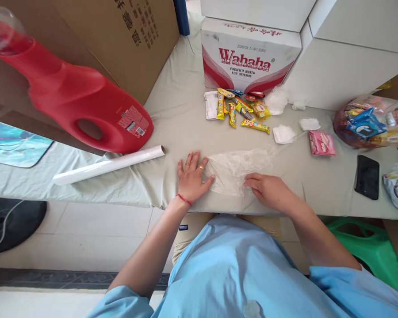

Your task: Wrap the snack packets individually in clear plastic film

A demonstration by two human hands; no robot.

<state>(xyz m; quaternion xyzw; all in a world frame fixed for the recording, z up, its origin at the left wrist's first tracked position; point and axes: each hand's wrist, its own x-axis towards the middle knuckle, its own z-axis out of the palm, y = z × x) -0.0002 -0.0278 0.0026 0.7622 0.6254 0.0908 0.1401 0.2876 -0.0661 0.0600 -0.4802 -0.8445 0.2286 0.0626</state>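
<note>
A thin sheet of clear, wrinkled plastic film lies on the cloth-covered table in front of me. My left hand rests flat at its left end, fingers spread, with a ring and a red bracelet. The fingers of my right hand are bent together on the film's right part, seemingly pinching it; the fingertips' undersides are hidden. To the left lies a roll of plastic wrap. Beyond the film are a white folded pad, a second white pad and a pink packet.
Yellow-wrapped snacks lie before a Wahaha carton. A large red bottle stands at left by a cardboard box. At right are a filled bowl, a phone and a green stool.
</note>
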